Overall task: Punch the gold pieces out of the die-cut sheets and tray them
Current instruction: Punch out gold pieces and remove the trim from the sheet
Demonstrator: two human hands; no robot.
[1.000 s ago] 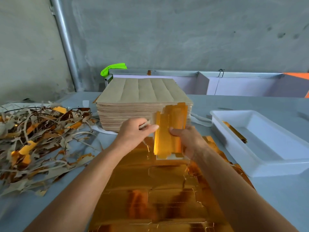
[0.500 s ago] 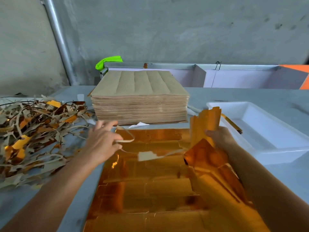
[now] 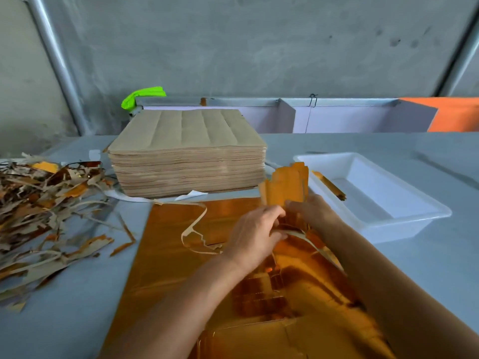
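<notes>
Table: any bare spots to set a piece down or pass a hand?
Bare table behind the tray, right of the sheet stack; also right of the tray, and near-left between the scrap pile and gold sheet. Crowded at centre, where both hands grip gold pieces.

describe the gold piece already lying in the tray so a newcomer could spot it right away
Start at the white tray on the right of the grey table, beside the tall stack of brown sheets. Along the tray's left inner wall lies one narrow gold strip, slanting away from the near side. It is the only thing in the tray, apart from the gold pieces in the hands.
</notes>
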